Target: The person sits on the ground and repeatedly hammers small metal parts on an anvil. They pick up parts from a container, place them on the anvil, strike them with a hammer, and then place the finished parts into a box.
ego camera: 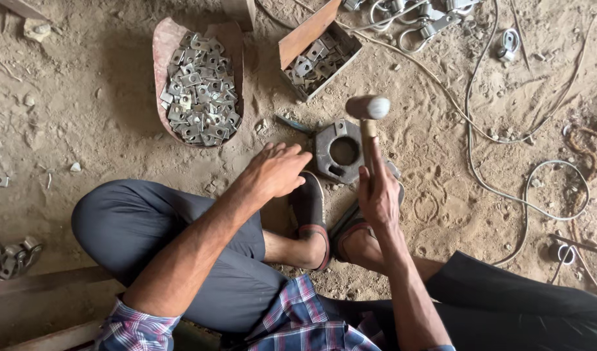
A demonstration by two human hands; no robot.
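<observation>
One hammer (367, 110) in the right hand (378, 195); one metal block (339, 151) between the hands; two containers of brackets, tray (161, 45) and box (308, 32), beyond the left hand (276, 172).

Hammer head (368, 107) blurred, its face not readable. Hammer handle (371, 149) partly hidden inside the closed right hand (378, 198). Fingertips of the left hand (276, 170) slightly blurred; whatever lies beneath the palm hidden. Near edge of the hexagonal metal block (341, 151) covered by the right hand and the sandals (311, 211). Metal clips (412, 16) cut off by the top edge, chain links (9, 255) by the left edge. Small plates in the open box (318, 58) partly hidden under its flap. Lower plates in the pan (198, 88) buried beneath the top layer.
</observation>
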